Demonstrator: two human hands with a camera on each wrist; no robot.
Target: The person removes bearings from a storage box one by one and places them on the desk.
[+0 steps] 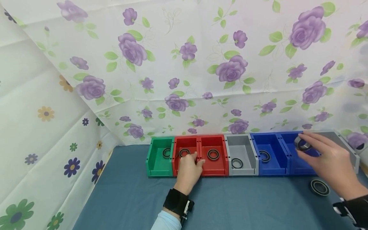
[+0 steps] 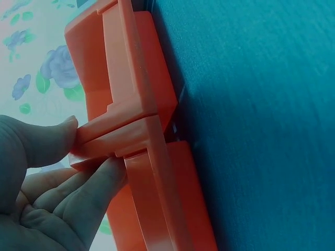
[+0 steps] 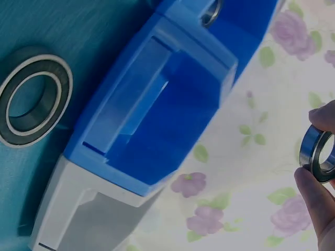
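Held bearing: thick silver-and-black metal ring bearing (image 3: 313, 150), up in the air, apart from the bins; in the head view it overlaps the right-hand blue plastic bin (image 1: 302, 164).
Bearing's lie: round, no long axis; tipped on edge, not flat. Right wrist view: outer band faces left, bore shows on the right.
Right hand: right hand (image 1: 333, 159) pinches the ring between thumb and fingers.
Left hand: left hand (image 1: 188, 171) pinches the adjoining side walls of the left red plastic bin (image 1: 185, 140) and right red plastic bin (image 1: 212, 169), thumb one side, fingers the other.
Loose bearing: black-and-silver ring bearing on the cloth (image 3: 64, 91), flat, just in front of the bins, below the right hand.
Row, left to right: green plastic bin (image 1: 158, 166), two reds, grey middle bin (image 1: 242, 147), left blue bin (image 1: 273, 159), right-hand blue, grey end bin (image 3: 99, 219). First five each carry one bearing.
Edges: floral sheet (image 1: 184, 80) rises behind; side walls divide the bins, low lips in front.
Room: blue cloth (image 1: 129, 191) spreads before the row and left of it.
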